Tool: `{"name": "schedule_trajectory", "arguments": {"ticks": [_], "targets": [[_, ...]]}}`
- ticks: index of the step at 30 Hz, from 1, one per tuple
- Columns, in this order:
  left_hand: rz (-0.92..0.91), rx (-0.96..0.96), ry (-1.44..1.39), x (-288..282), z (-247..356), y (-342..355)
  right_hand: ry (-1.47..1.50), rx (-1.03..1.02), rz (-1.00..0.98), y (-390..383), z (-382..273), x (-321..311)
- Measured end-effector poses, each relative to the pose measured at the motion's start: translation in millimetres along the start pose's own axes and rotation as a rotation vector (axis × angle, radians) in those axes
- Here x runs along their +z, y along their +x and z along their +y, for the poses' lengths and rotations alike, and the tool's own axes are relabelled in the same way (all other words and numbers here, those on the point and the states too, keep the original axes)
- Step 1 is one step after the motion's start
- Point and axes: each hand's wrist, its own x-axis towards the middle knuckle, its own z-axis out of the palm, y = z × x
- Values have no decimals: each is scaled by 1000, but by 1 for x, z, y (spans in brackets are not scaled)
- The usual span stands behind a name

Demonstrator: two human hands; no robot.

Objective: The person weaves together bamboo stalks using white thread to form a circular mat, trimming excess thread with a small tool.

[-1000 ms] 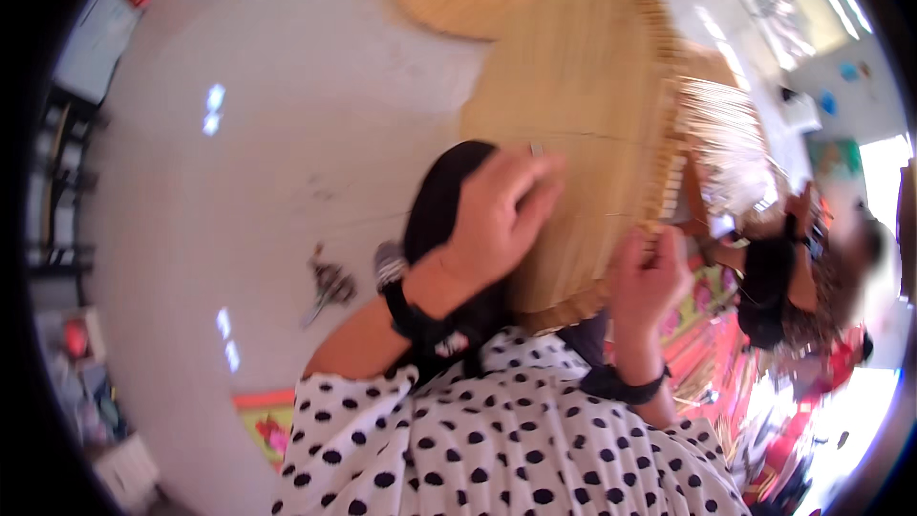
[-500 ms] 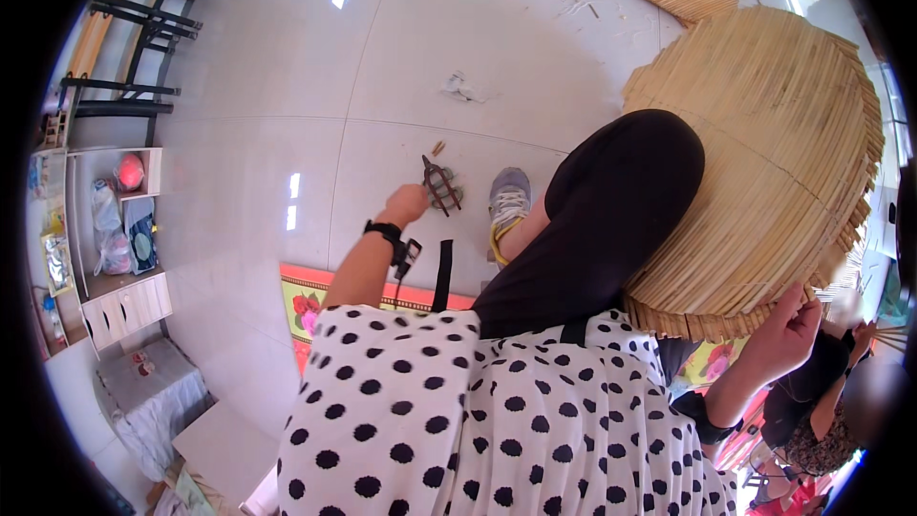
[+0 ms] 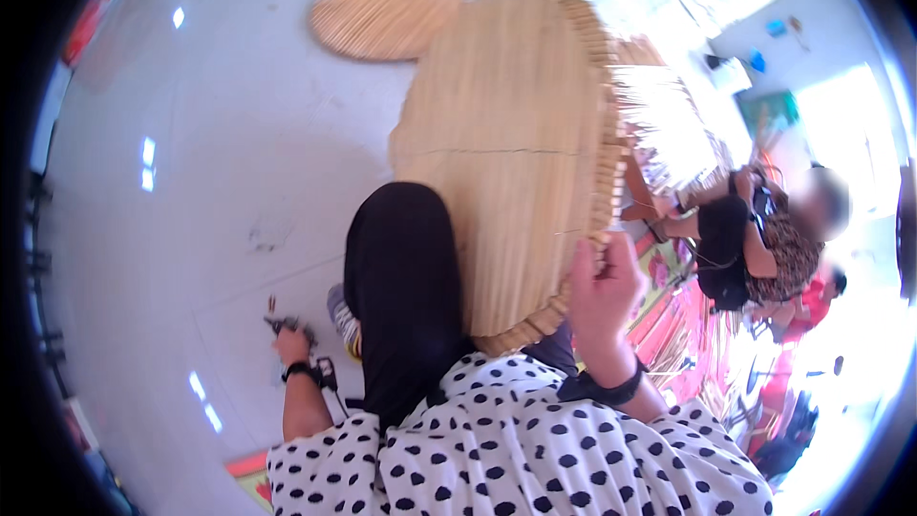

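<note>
A large round mat of pale straw-like strips [image 3: 506,134] leans against my raised knee, with folded strip ends along its right and lower rim. At its lower right rim, my right hand [image 3: 607,287] is closed, fingertips pinching the edge. Low on the left, my left hand [image 3: 292,346] reaches down to the floor and closes over dark-handled pliers [image 3: 277,323]. The pliers' tip shows above the hand and a bit of handle to its right. The picture is slightly blurred, and most of the left fingers are hidden.
A second round straw mat [image 3: 382,14] lies on the floor beyond. My shoe [image 3: 344,315] stands beside the left hand. Small scraps [image 3: 271,304] lie near the pliers. Right of me, another person [image 3: 764,239] sits by loose strips [image 3: 669,325] on a red floral mat.
The view has swung right, bringing the other person and the loose strips into sight. My left hand has moved from beside the pliers onto them. My right hand stays at the mat's rim.
</note>
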Motion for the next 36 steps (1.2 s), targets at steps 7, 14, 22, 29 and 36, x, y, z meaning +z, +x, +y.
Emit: {"name": "schedule_trajectory", "arguments": {"ticks": [7,14,22,29,36], "targets": [[-169,-121,-1346,-78,80,4,120,-33,-38,-1,9,-12],[-284,603,-1412,-238,274,-135,69,-1,-37,-4,1,-8],[-500,1163,-863,-206,344,-244,78,19,-17,-4,2,-7],[-275,1374,-675,-184,369,-255,83,33,-13,-5,8,-7],[-290,1387,-645,-181,375,-254,100,24,-8,-6,3,-8]]}}
